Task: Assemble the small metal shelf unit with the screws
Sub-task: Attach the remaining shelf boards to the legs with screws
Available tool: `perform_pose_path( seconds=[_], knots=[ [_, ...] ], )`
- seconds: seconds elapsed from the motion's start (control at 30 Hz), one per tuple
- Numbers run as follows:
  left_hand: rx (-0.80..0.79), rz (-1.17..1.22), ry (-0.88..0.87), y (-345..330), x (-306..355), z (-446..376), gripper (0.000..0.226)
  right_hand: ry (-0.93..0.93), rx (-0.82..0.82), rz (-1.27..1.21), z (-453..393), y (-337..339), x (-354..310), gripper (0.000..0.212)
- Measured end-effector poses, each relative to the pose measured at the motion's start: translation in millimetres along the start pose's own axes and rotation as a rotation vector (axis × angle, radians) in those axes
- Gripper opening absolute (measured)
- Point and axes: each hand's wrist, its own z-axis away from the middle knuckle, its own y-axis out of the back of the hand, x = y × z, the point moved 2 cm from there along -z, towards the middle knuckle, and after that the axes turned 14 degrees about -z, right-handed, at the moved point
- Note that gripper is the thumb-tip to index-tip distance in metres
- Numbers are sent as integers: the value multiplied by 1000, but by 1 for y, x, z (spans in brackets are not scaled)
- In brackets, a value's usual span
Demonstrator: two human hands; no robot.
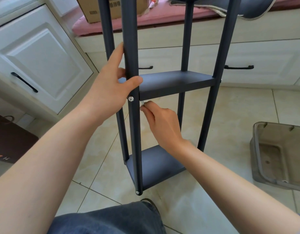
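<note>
the shelf unit (162, 85) is being taken as the landmark, standing upright on the tiled floor (221, 112) in front of the person's knee (112, 220); at the foot of its near post (131, 65) a screw (137, 192) is already being shown seated by the lower shelf (156, 166); above it, the right hand (161, 122) is being held just right of the post and just under the middle shelf (176, 81), its fingertips pinched on a small silvery part (142, 103), judged to be a nut or screw end being turned; a second screw head (130, 98) is being seen in the post at that shelf's corner; the left hand (110, 83) is being wrapped round the post just above it, thumb in front, steadying; the two lower shelves are being judged fitted, with this joint still being tightened; the top of the unit is being cut off, so what is left there cannot be told; to the right of the unit, on the floor, a grey plastic bin (257, 149) is lying open with nothing visible inside; behind the unit, a cardboard box (93, 10) is being rested on a pink cushion (162, 17), its contents hidden.
</note>
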Motion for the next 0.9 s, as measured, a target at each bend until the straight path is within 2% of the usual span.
perform_pose_path(
  seconds=[0.27,0.9],
  knots=[
    [5,8,3,-1,-3,0,75,28,92,-56,-7,-12,2,27],
    [10,37,-3,1,-6,0,73,-30,84,-124,-12,-29,6,21]
  ],
)
